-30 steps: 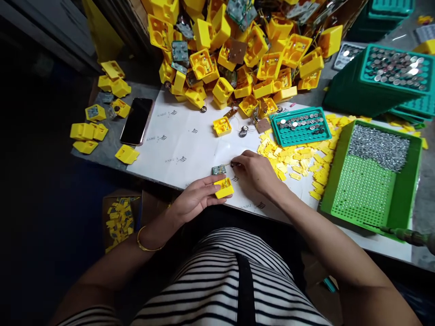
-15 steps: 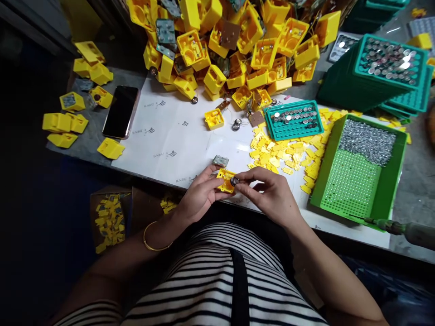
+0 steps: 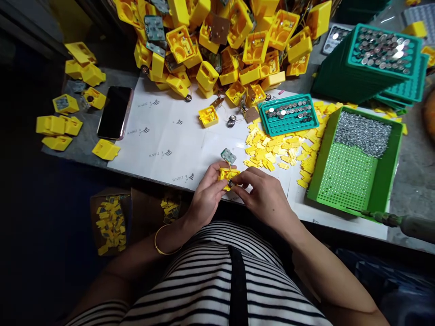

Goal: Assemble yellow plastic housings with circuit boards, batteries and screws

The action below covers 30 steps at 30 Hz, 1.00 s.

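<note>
Near the table's front edge, my left hand [image 3: 208, 195] grips a small open yellow plastic case [image 3: 224, 173], thumb across its lower side. A green circuit board [image 3: 229, 155] sits just beyond the case, joined to it by thin wires. Between the thumb and index finger of my right hand [image 3: 263, 192] is a small round dark disc [image 3: 230, 183] with a shiny rim, held at the lower part of the case. Fingers partly cover both the case and the disc.
Yellow cases [image 3: 207, 74] with wires and boards pile up at the back. A teal tray [image 3: 288, 129] of button cells and a green basket [image 3: 353, 181] of screws stand to the right, near loose yellow pieces [image 3: 268, 147]. A phone [image 3: 114, 113] lies left; a screwdriver [image 3: 390, 219] juts in at right.
The disc in my right hand has moved from the case's right side down and left to its lower part. The circuit board has swung right and tilted. The whole view has shifted slightly.
</note>
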Motion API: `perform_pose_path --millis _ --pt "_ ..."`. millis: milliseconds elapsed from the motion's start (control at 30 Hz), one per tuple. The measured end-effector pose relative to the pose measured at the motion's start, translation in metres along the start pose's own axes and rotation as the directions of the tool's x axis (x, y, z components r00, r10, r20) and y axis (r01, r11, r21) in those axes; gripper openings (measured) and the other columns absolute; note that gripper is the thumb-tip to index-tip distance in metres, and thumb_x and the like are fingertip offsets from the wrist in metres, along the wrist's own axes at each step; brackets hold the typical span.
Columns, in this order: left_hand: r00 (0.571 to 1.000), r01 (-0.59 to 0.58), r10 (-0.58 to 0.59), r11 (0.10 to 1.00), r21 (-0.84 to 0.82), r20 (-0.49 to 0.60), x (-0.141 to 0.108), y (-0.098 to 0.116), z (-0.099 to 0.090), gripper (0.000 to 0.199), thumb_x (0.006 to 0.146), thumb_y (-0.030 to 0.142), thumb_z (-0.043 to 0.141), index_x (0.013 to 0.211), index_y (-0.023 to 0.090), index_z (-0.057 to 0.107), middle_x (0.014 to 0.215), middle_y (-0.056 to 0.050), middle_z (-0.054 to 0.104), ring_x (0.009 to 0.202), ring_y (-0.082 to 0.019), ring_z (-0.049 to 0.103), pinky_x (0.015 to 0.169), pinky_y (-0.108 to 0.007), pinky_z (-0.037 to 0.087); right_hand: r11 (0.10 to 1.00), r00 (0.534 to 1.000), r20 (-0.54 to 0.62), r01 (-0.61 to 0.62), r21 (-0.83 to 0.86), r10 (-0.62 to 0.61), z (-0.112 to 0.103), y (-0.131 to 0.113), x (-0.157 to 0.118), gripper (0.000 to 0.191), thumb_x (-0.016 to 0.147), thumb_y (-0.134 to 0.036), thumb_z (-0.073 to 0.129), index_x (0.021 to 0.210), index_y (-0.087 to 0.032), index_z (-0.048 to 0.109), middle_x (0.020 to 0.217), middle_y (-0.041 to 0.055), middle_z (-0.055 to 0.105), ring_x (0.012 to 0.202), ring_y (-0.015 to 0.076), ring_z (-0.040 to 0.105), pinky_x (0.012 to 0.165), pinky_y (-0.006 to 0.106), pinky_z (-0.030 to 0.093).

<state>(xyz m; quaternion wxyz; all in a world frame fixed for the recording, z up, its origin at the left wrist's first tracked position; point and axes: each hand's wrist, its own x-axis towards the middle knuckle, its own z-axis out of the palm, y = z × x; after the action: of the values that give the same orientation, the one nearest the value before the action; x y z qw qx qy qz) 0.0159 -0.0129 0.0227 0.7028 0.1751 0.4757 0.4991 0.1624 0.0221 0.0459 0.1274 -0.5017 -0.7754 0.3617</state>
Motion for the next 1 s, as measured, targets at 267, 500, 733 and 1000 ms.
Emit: perform_pose_path --millis 267,500,733,1000 --pt "0.999 -0.018 0.015 0.998 0.056 0.051 -0.003 -0.001 -0.003 0.04 0.075 0.006 0.054 0.111 0.022 0.053 0.112 -0.002 0.062 0.098 -0.013 0.058 0.083 -0.024 0.045 0.888 0.997 -0.024 -0.059 0.455 0.078 0.011 0.012 0.001 0.006 0.077 -0.011 0.068 0.074 -0.015 0.064 0.071 -0.0006 0.059 0.06 0.0097 0.052 0.055 0.022 0.04" --pt "0.995 0.018 -0.019 1.0 0.015 0.095 -0.003 -0.005 -0.008 0.041 0.073 0.006 0.065 0.108 0.022 0.052 0.102 0.001 0.064 0.092 -0.01 0.059 0.085 -0.023 0.046 0.866 0.992 -0.118 0.029 0.5 0.035 0.02 0.01 -0.014 0.011 0.084 -0.017 0.062 0.086 -0.019 0.073 0.081 0.003 0.065 0.071 0.0125 0.06 0.062 0.025 0.047" --pt "0.979 0.148 -0.151 0.988 0.031 0.133 -0.006 0.004 -0.009 0.045 0.07 0.011 0.074 0.105 0.022 0.047 0.103 -0.003 0.069 0.095 -0.019 0.069 0.094 -0.037 0.048 0.911 0.912 -0.407 0.204 0.357 -0.044 0.005 0.033 -0.023 0.039 0.086 -0.006 0.047 0.117 -0.023 0.063 0.105 0.0062 0.06 0.085 0.0144 0.063 0.064 0.026 0.054" --pt "0.917 0.299 -0.311 0.95 0.084 0.251 -0.014 0.01 -0.01 0.039 0.07 0.011 0.073 0.1 0.02 0.051 0.102 -0.006 0.07 0.088 -0.023 0.072 0.086 -0.037 0.051 0.894 0.921 -0.127 0.388 0.225 -0.368 0.007 0.047 -0.001 0.03 0.091 -0.017 0.05 0.12 -0.021 0.056 0.116 0.0084 0.064 0.106 0.0177 0.062 0.087 0.033 0.054"
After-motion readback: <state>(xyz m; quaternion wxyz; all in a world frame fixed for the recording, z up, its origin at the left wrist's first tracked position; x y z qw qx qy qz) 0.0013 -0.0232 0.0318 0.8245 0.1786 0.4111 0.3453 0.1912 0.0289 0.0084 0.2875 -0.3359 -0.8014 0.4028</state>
